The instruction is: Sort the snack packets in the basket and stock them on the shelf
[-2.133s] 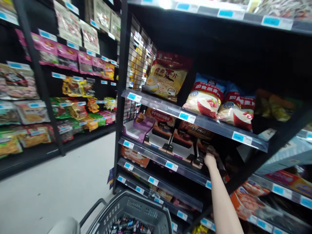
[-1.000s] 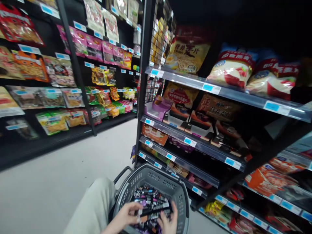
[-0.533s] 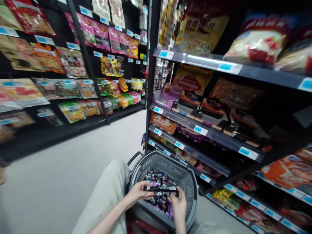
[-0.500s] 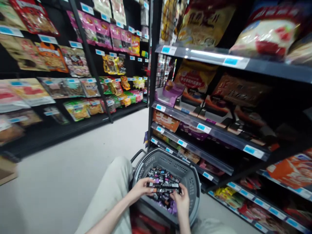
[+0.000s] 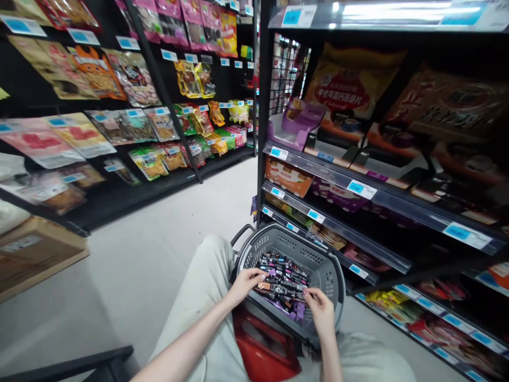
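A grey plastic shopping basket [image 5: 319, 266] stands between my knees, holding a heap of slim black stick sachets [image 5: 284, 263], some with purple, pink or orange ends. Over the heap, my left hand [image 5: 247, 282] pinches the left ends of a few sachets, a purple and an orange end showing by its fingertips. Across from it, my right hand [image 5: 320, 306] has thumb and fingers closed on the right ends of black sachets. The sachets lie crosswise between both hands. How many are gripped I cannot tell.
Close at the right, a shelf rack [image 5: 377, 193] carries open display boxes [image 5: 294, 124] and bagged goods. Snack packets hang on a wall rack [image 5: 159, 183] at the left. A cardboard box [image 5: 40, 254] sits on the floor. Something red [image 5: 262, 345] is below the basket.
The view has tilted down and turned slightly left, so the basket appears farther right. Both hands stay over the heap, still pinching sachets, with the fingers slightly shifted.
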### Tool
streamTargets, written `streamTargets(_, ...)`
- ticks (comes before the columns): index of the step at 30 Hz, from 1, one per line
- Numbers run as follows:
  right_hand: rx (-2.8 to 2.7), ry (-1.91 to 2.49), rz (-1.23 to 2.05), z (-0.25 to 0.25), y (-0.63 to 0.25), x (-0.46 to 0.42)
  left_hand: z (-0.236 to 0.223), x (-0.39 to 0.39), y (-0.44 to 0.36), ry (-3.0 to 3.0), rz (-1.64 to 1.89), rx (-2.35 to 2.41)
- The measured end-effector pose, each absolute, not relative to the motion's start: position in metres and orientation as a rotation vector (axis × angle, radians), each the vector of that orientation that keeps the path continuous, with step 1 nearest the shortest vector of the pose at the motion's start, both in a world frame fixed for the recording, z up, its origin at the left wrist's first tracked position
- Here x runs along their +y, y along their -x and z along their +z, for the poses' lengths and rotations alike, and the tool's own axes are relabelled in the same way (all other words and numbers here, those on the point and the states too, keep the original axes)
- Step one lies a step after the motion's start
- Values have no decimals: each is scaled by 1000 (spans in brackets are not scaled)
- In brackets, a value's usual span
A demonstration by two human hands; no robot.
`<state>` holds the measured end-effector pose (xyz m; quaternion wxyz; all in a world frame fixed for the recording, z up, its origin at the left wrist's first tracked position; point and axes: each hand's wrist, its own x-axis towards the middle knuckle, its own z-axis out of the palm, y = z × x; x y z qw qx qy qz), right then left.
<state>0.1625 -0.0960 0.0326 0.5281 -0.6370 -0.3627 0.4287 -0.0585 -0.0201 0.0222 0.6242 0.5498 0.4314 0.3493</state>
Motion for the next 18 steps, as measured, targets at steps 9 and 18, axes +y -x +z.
streamTargets(9,-624,1434,1150,33,-152,-93,18,-20,56,-1188,859,975)
streamTargets(18,-570,1322,1149,31,-145,-92,12,-23,52,-893,914,860)
